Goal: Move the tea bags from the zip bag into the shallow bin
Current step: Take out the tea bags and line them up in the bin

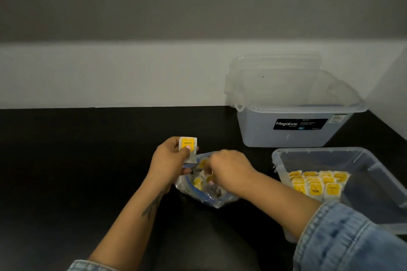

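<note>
Tea bag [187, 146] pinched in left hand [170, 160] fingers [187, 148], above zip bag [207, 191]

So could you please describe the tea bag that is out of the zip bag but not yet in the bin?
On the black counter, just left of the zip bag, the left hand pinches one yellow-labelled tea bag. Unlike the rows in the shallow bin, it is held upright, alone.
</note>
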The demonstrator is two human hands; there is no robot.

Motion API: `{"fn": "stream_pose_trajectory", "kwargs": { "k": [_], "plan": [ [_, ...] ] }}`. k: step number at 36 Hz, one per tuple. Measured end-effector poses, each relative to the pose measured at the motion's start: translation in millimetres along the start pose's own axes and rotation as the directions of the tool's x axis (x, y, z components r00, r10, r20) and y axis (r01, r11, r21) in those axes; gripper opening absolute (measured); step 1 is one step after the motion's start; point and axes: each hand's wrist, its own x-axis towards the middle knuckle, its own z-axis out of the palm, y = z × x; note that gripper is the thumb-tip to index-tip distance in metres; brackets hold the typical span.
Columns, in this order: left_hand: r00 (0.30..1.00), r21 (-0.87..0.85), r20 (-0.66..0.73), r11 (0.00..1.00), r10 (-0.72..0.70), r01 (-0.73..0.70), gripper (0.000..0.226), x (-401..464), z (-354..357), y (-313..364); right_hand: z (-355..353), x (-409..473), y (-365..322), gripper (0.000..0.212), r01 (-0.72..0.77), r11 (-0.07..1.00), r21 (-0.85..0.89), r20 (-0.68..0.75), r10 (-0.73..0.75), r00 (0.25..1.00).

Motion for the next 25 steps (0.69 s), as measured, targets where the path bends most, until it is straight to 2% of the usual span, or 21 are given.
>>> {"fn": "stream_pose_trajectory", "kwargs": {
  "k": [4, 7, 13, 18, 22, 25],
  "plan": [
    [0.998, -0.050, 0.014, 0.997, 0.058, -0.057, 0.016, -0.3, 15.6, 15.6, -33.3, -32.6, 23.6, 0.013, -0.063, 0.983, 0.174, -0.110, 0.083, 0.990],
    [0.995, -0.058, 0.055, 0.995, 0.079, -0.075, 0.016, -1.0, 31.1, 22.9, -56.8, -59.9, 51.6, 0.007, -0.153, 0.954, 0.257, -0.115, 0.187, 0.976],
    [0.983, -0.061, 0.150, 0.993, 0.105, -0.097, 0.017, -2.3, 65.7, 31.4, -79.4, -112.0, 125.0, 0.013, -0.384, 0.909, 0.162, -0.082, 0.400, 0.913],
    [0.972, -0.025, 0.196, 0.991, 0.132, -0.130, 0.020, -2.1, 91.8, 35.8, -71.4, -145.6, 177.7, 0.011, -0.579, 0.815, 0.021, -0.032, 0.580, 0.814],
    [0.963, -0.011, 0.232, 0.990, 0.141, -0.142, 0.018, -1.6, 107.7, 36.0, -42.3, -156.5, 203.4, 0.008, -0.641, 0.758, -0.122, 0.051, 0.650, 0.759],
    [0.960, -0.001, 0.232, 0.987, 0.159, -0.163, 0.018, -2.0, 117.0, 36.8, -20.1, -156.8, 210.4, 0.005, -0.631, 0.743, -0.223, 0.069, 0.658, 0.750]
  ]
}}
